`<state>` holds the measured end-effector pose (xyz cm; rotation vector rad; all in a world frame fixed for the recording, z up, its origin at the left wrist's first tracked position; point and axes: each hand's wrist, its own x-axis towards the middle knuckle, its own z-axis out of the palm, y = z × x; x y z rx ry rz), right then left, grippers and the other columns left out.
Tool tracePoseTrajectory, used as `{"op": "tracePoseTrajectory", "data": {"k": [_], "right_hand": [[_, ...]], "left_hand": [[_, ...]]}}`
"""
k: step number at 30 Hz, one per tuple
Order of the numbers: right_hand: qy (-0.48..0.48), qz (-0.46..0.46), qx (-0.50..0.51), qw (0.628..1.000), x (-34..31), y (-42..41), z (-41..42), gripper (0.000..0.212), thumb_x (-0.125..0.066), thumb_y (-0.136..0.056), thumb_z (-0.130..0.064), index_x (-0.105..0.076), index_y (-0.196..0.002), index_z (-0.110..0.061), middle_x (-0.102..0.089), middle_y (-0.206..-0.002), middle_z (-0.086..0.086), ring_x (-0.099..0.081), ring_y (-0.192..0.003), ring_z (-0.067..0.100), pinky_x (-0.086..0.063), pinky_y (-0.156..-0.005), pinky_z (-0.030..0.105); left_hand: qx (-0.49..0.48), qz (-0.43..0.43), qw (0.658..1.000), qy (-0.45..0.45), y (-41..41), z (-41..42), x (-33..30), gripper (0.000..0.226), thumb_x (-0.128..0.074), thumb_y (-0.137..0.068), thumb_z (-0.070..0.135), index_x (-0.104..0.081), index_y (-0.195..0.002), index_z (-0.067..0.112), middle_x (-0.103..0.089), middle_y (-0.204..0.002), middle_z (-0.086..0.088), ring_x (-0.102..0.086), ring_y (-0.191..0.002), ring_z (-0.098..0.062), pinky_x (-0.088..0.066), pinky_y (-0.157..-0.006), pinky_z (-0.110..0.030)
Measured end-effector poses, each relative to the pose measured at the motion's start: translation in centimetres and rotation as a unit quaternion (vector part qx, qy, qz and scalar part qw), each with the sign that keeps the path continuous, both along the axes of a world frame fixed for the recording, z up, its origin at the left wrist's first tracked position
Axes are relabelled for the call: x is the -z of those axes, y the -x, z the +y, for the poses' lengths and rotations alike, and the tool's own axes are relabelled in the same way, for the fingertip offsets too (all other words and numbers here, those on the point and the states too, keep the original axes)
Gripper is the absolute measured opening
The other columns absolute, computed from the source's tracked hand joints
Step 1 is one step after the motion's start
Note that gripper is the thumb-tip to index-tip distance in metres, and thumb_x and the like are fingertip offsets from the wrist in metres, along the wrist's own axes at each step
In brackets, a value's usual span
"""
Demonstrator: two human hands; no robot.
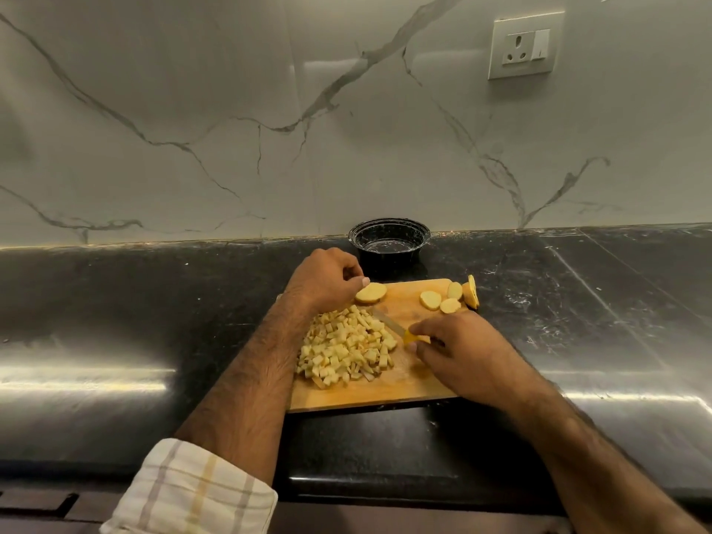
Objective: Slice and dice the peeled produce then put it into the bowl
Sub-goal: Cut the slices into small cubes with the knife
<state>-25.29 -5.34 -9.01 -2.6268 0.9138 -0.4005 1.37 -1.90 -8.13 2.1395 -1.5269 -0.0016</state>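
- Cutting board (408,391): wooden, on the dark countertop (115,321); its left edge is hidden under the left forearm.
- Diced pile (346,346): pale cubes heaped on the board's left half, at 9 o'clock from the knife handle.
- Left hand (321,281): fingers curled, thumb tip touching a round slice (370,293) at the board's far left; whether it grips the slice cannot be told.
- Right hand (458,350): closed around the yellow knife (400,330) handle; handle mostly covered, blade blurred, pointing toward 10 o'clock.
- Remaining slices (443,300): grouped at the board's 1 o'clock corner, one overhanging the edge.
- Bowl (389,240): black, at 12 o'clock beyond the board, against the marble wall (231,109); no pieces are visible inside.
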Motion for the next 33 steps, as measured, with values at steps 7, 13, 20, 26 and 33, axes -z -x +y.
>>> {"op": "tracePoseTrajectory", "data": {"k": [7, 13, 20, 26, 33], "right_hand": [[0.083, -0.049, 0.202, 0.975, 0.7, 1.7, -0.9, 0.032, -0.049, -0.103, -0.044, -0.070, -0.118, -0.027, -0.071, -0.093, 0.000, -0.059, -0.077, 0.020, -0.054, -0.072, 0.037], [0.059, -0.027, 0.236, 0.970, 0.4, 1.4, -0.7, 0.032, -0.047, -0.104, -0.042, -0.068, -0.118, -0.022, -0.070, -0.100, 0.006, -0.054, -0.078, 0.023, -0.046, -0.069, 0.035], [0.061, -0.049, 0.236, 0.968, 0.6, 1.5, -0.4, 0.030, -0.046, -0.102, -0.040, -0.066, -0.110, -0.021, -0.070, -0.095, 0.005, -0.066, -0.083, 0.026, -0.058, -0.073, 0.040], [0.066, -0.073, 0.212, 0.972, 0.9, 1.5, -0.3, 0.028, -0.045, -0.103, -0.041, -0.065, -0.106, -0.021, -0.070, -0.097, 0.005, -0.064, -0.083, 0.025, -0.047, -0.066, 0.035], [0.059, -0.180, 0.130, 0.973, 1.6, 1.2, -0.1, 0.027, -0.044, -0.105, -0.038, -0.068, -0.106, -0.025, -0.062, -0.075, -0.002, -0.057, -0.067, 0.021, -0.048, -0.062, 0.034]], "left_hand": [[0.065, 0.008, 0.998, -0.002, 2.3, -0.7, -0.2, 0.016, -0.075, -0.094, 0.040, -0.077, -0.106, 0.029, -0.071, -0.097, 0.016, -0.066, -0.091, -0.001, -0.061, -0.087, -0.035], [0.117, -0.057, 0.987, -0.093, 6.2, -3.7, -0.6, 0.032, -0.074, -0.095, 0.042, -0.071, -0.124, 0.027, -0.068, -0.113, 0.011, -0.062, -0.097, -0.005, -0.057, -0.087, -0.030], [0.141, -0.085, 0.969, -0.185, 8.2, -6.8, -0.7, 0.045, -0.074, -0.096, 0.043, -0.064, -0.136, 0.025, -0.055, -0.125, 0.008, -0.055, -0.108, -0.009, -0.051, -0.090, -0.028], [0.137, -0.070, 0.966, -0.205, 6.8, -6.3, -0.8, 0.036, -0.077, -0.090, 0.038, -0.068, -0.123, 0.026, -0.058, -0.119, 0.007, -0.058, -0.107, -0.011, -0.056, -0.095, -0.035], [0.083, 0.040, 0.996, 0.013, 3.4, -2.9, -1.9, 0.024, -0.075, -0.096, 0.025, -0.074, -0.120, 0.020, -0.070, -0.101, 0.009, -0.067, -0.096, -0.010, -0.057, -0.084, -0.028]]}}
